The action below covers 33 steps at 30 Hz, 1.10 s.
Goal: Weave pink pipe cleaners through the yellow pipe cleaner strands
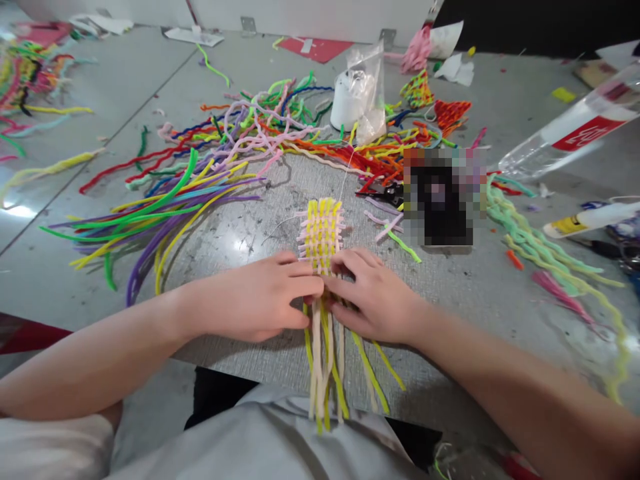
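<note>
In the head view a small woven strip of pipe cleaners (320,230), yellow and pale pink in a checked pattern, lies on the table in front of me. Its loose yellow and whitish ends (327,360) fan out toward my body and hang past the table edge. My left hand (273,293) is closed at the strip's lower left side, fingers bent inward. From the right, my right hand (373,293) pinches the same lower part, its fingertips close to the left ones. Both hands hide the stretch of weave beneath them.
Loose coloured pipe cleaners (165,213) lie left and behind the weave. Beyond stands a white thread cone (350,97) in plastic. To the right are black-handled pliers or scissors (385,193), a blurred-out dark object (445,197), a plastic bottle (570,127) and a glue bottle (590,219).
</note>
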Tool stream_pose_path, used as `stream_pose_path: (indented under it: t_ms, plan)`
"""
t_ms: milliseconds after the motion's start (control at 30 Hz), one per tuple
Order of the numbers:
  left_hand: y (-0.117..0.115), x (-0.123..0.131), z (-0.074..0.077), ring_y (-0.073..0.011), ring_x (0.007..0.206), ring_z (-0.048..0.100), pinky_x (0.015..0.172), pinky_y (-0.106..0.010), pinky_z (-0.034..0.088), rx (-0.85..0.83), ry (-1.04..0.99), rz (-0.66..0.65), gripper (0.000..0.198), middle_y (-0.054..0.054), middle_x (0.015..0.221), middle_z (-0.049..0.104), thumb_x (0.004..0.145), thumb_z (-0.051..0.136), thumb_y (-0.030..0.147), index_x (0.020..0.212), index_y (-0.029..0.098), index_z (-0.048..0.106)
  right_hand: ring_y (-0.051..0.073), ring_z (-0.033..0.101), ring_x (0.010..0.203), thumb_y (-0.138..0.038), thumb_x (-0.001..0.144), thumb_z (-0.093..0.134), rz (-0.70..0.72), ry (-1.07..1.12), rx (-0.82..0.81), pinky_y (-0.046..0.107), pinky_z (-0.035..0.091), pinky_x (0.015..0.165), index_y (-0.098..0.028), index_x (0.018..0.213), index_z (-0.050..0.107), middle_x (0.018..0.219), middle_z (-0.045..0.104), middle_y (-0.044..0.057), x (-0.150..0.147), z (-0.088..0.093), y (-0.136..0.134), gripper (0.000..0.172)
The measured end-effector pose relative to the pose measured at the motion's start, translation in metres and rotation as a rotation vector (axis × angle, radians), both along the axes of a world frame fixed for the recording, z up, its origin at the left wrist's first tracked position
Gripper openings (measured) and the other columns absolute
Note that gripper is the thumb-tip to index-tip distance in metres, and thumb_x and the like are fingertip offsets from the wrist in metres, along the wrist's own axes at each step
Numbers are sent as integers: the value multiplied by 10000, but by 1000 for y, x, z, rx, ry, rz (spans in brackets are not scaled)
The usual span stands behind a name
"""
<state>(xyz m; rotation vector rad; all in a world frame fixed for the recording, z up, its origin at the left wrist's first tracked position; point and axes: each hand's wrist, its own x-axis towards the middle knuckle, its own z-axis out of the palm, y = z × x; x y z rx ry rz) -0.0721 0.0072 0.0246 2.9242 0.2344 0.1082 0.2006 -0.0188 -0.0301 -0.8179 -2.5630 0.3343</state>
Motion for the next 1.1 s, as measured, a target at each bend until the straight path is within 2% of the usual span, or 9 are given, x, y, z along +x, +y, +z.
stream_pose_path:
  t_ms: [133,267,400,500,700,833,933,1033,1100]
  plan:
    - [-4,3,-1,-221,964,629,850,-401,454,47,2,-9,194,-45,1006,702,1013,738,189,825,233,720,318,549,1069,-268,1089,570,-2,-36,-4,498,546,940,-179,1237,785,1156,616,161,-1,1,0,276]
    - [-5,4,-3,-238,945,641,800,-404,481,46,4,-3,132,-58,1010,703,953,767,166,857,220,695,315,543,1077,-272,1092,569,-8,-30,-30,495,541,949,-180,1237,785,1154,608,157,0,1,1,276]
    - [-2,1,-2,-224,919,647,848,-387,527,-56,-37,8,104,-65,1054,722,969,680,129,919,220,682,316,553,1077,-252,1075,586,-4,-13,-51,490,540,946,-168,1219,791,1149,613,160,0,0,2,265]
    - [2,1,-1,-209,910,647,860,-366,533,-135,-118,-6,159,-66,1048,737,970,597,77,965,214,676,314,552,1061,-251,1070,595,-7,-5,-33,484,537,932,-167,1220,786,1138,617,158,0,-1,2,257]
    - [6,6,-9,-188,784,564,740,-342,470,-51,-215,20,279,-29,867,681,977,533,20,793,221,592,302,557,1034,-276,1079,595,-13,10,-8,468,544,921,-161,1146,782,1119,625,153,0,-2,2,229]
    - [10,6,-21,-202,871,622,835,-341,524,55,-214,130,213,-39,906,693,1034,585,101,858,207,639,314,574,1046,-304,1082,608,-20,15,-15,482,555,927,-150,1164,775,1117,638,157,0,-3,3,242]
    - [14,4,-25,-206,907,650,879,-345,546,69,-178,183,137,-47,956,705,1012,631,118,917,198,691,321,586,1070,-314,1082,615,-23,27,-32,496,561,954,-147,1232,770,1130,645,155,0,-3,3,273]
    - [15,1,-24,-215,953,674,904,-358,556,37,-161,182,145,-57,1016,709,961,662,96,967,207,754,325,589,1091,-319,1086,618,-23,34,-47,505,559,975,-154,1264,770,1154,644,158,0,-4,3,286]
    - [15,0,-23,-225,959,677,904,-372,557,1,-151,160,222,-54,1023,705,908,691,82,1038,228,796,322,582,1085,-325,1094,613,-22,33,-49,506,553,973,-158,1248,776,1156,639,158,1,-5,3,279]
